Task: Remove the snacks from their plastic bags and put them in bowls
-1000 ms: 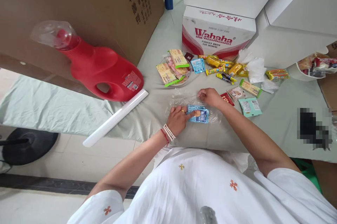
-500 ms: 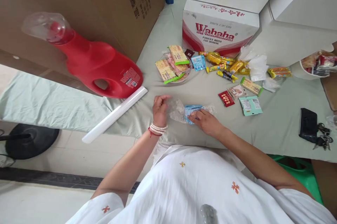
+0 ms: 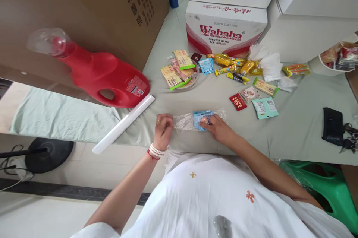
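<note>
A clear plastic bag (image 3: 186, 121) lies on the pale green cloth (image 3: 293, 126) near the front edge, with a blue snack packet (image 3: 201, 118) inside it. My left hand (image 3: 163, 130) is closed, pinching the bag's left end. My right hand (image 3: 216, 125) presses its fingers on the blue packet through the plastic. Beyond them lie a red sachet (image 3: 238, 101), a mint-green packet (image 3: 264, 107) and a spread of yellow and green snack bars (image 3: 236, 68).
A red detergent jug (image 3: 103, 78) lies at left against a brown carton (image 3: 92, 10), with a white tube (image 3: 123, 124) beside it. A Wahaha box (image 3: 223, 31) stands at the back. A black wallet and keys (image 3: 334, 128) sit right; a green stool (image 3: 321, 184) below.
My right hand came back from the bag's far side onto the blue packet. My left hand let go of the packet, shifted left and closed on the bag's end, stretching it flat.
</note>
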Demonstrator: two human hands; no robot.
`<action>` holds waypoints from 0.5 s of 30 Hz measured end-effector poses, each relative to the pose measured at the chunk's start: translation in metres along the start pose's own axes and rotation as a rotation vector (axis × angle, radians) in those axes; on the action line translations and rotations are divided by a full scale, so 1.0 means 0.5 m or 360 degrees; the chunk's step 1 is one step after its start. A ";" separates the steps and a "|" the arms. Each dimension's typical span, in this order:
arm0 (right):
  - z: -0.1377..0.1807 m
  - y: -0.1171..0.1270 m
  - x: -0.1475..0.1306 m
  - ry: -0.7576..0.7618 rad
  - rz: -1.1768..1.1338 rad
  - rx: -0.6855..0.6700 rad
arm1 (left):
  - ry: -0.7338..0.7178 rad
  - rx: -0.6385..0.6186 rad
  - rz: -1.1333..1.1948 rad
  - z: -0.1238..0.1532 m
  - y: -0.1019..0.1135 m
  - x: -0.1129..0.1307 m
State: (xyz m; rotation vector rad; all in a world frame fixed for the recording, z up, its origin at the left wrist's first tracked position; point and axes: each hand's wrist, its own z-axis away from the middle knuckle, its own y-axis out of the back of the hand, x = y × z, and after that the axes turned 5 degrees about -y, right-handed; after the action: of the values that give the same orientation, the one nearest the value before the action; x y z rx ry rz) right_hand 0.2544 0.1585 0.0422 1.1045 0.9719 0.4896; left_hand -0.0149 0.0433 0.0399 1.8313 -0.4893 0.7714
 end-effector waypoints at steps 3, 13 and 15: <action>0.007 0.002 -0.009 -0.0022 0.0061 0.0004 | 0.0096 -0.0049 -0.0328 -0.017 -0.007 0.030; 0.019 -0.017 -0.019 -0.0101 -0.0029 0.0117 | 0.0570 -0.0702 0.0697 -0.084 -0.081 0.146; 0.030 -0.021 -0.015 -0.0058 -0.0198 0.0233 | 0.0466 -0.0679 0.0501 -0.091 -0.119 0.163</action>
State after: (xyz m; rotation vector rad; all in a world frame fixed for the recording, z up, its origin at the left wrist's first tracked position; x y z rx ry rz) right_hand 0.2619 0.1407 0.0377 1.1716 1.0502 0.3001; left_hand 0.0689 0.1096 0.0692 1.2374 -0.6988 1.0391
